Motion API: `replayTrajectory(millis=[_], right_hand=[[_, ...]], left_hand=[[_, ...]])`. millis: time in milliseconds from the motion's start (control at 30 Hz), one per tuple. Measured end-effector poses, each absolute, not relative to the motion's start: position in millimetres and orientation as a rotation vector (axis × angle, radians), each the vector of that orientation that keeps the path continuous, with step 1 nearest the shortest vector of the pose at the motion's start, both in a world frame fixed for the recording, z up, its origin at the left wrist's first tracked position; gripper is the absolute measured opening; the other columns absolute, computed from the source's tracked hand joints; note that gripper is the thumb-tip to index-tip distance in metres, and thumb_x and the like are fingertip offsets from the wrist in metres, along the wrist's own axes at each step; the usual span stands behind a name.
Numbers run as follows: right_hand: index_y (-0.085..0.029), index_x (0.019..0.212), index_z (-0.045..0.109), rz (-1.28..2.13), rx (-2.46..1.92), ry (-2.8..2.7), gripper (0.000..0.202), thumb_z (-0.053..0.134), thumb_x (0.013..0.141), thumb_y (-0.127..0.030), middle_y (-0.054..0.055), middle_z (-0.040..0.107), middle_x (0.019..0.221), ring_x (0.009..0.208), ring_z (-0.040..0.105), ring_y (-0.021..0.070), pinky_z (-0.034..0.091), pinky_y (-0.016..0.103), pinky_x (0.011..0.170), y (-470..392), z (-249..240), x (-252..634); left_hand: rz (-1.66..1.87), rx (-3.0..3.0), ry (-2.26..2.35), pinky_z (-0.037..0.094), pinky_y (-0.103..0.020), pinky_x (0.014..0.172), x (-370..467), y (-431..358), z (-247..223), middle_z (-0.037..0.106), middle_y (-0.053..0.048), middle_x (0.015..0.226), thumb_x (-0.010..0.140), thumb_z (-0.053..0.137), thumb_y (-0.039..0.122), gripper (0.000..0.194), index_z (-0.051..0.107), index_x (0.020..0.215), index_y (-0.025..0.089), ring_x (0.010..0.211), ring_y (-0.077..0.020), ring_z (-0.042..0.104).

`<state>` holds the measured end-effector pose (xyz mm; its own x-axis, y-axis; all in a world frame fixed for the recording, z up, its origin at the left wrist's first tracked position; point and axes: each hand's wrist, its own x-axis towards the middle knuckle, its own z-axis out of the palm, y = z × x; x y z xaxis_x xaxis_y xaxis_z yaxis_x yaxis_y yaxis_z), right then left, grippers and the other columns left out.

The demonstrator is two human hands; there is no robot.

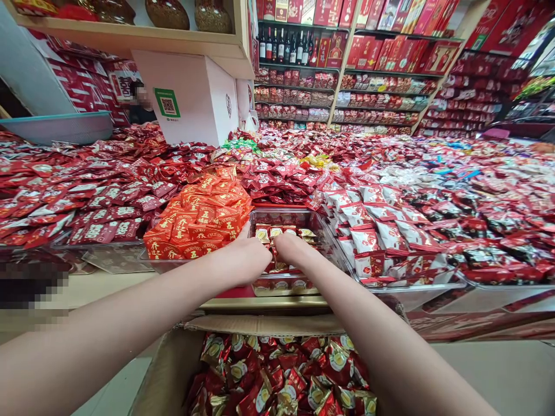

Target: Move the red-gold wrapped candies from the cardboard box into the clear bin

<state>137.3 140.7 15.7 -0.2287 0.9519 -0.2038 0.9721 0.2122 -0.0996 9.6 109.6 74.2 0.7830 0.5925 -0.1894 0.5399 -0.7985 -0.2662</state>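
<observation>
A clear plastic bin point(323, 231) holds a small number of red and gold wrapped sweets point(276, 232), with both my hands at it. My left hand point(250, 257) is over the bin's left edge, one finger stretched out along the wall; its other fingers are bent downward and mostly hidden. Inside the bin, my right hand point(291, 249) is curled down among the sweets, so whatever its fingertips hold is out of sight. Below the counter, close to me, an open cardboard box point(158, 367) is full of matching red and gold sweets point(288, 375).
Orange-red packets point(203, 216) are heaped in the bin on the left. White and red packets point(375, 228) fill the bin on the right. Behind stand a white box with a QR code point(184, 95), a blue basket point(60, 127) and stocked shelves point(299, 69). A person point(142, 104) is at the back left.
</observation>
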Motion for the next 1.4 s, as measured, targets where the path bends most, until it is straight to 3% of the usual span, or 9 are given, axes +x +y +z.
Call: replayTrajectory(millis=[200,367,467,600,800,1067,1267,1400], right_hand=[[-0.013,0.089,0.061,-0.163,1.978,2.506,0.017,0.049,0.079,-0.020,0.013,0.064,0.091,0.087,0.058,0.0225,0.041,0.029,0.069,124.1,29.2,142.2],[-0.015,0.084,0.057,-0.072,2.002,2.679,0.016,0.044,0.082,-0.024,0.009,0.061,0.086,0.081,0.056,0.0182,0.039,0.026,0.068,81.0,43.0,149.7],[-0.016,0.077,0.055,-0.070,1.953,2.891,0.016,0.042,0.083,-0.022,0.006,0.057,0.078,0.073,0.053,0.0156,0.039,0.025,0.065,48.4,42.6,156.9],[-0.015,0.079,0.057,-0.052,1.973,3.164,0.018,0.040,0.084,-0.019,0.008,0.056,0.084,0.081,0.049,0.0172,0.038,0.028,0.072,21.5,39.7,163.5],[-0.014,0.081,0.062,-0.319,1.837,3.006,0.021,0.040,0.081,-0.016,0.007,0.062,0.084,0.082,0.051,0.0163,0.035,0.027,0.079,55.9,42.8,155.9],[-0.014,0.073,0.063,-0.565,1.708,2.835,0.022,0.041,0.074,-0.016,0.004,0.064,0.067,0.061,0.052,0.0132,0.038,0.021,0.056,86.8,38.8,150.9],[-0.015,0.083,0.061,-0.474,1.838,3.145,0.019,0.042,0.078,-0.015,0.006,0.062,0.083,0.080,0.054,0.0152,0.039,0.026,0.075,40.5,55.1,166.5],[-0.020,0.088,0.056,-0.805,1.735,3.277,0.016,0.041,0.082,-0.018,0.003,0.060,0.082,0.078,0.053,0.0140,0.042,0.026,0.072,-11.1,62.7,175.9]], left_hand=[[0.342,-2.705,-0.884,0.015,-0.055,0.097,12.3,111.2,69.8,0.068,-0.005,0.066,0.075,0.042,0.006,0.027,0.065,0.064,0.017,0.073,-0.0204,0.061],[0.319,-2.673,-0.896,0.010,-0.055,0.098,16.1,117.9,57.6,0.068,-0.008,0.063,0.071,0.047,0.007,0.022,0.066,0.061,0.013,0.067,-0.0214,0.062],[0.319,-2.685,-0.905,0.013,-0.054,0.098,19.1,119.4,55.1,0.069,-0.006,0.064,0.072,0.048,0.009,0.022,0.065,0.059,0.015,0.067,-0.0207,0.062],[0.323,-2.703,-0.935,0.018,-0.051,0.097,22.5,117.5,59.0,0.069,-0.006,0.065,0.073,0.048,0.009,0.022,0.064,0.058,0.014,0.067,-0.0203,0.061],[0.320,-2.707,-0.972,0.017,-0.048,0.097,23.9,119.5,63.5,0.069,-0.003,0.067,0.074,0.047,0.009,0.024,0.064,0.059,0.016,0.070,-0.0190,0.060],[0.367,-2.727,-1.000,0.022,-0.051,0.093,25.9,119.5,68.6,0.068,-0.005,0.062,0.071,0.052,0.007,0.023,0.061,0.052,0.016,0.071,-0.0226,0.060],[0.423,-2.702,-0.955,0.021,-0.048,0.095,28.4,109.8,71.6,0.070,-0.006,0.073,0.074,0.047,0.008,0.023,0.064,0.061,0.016,0.077,-0.0224,0.061],[0.481,-2.717,-0.943,0.035,-0.041,0.085,30.2,108.6,71.5,0.070,-0.012,0.076,0.073,0.047,0.005,0.022,0.066,0.065,0.013,0.078,-0.0242,0.061]])
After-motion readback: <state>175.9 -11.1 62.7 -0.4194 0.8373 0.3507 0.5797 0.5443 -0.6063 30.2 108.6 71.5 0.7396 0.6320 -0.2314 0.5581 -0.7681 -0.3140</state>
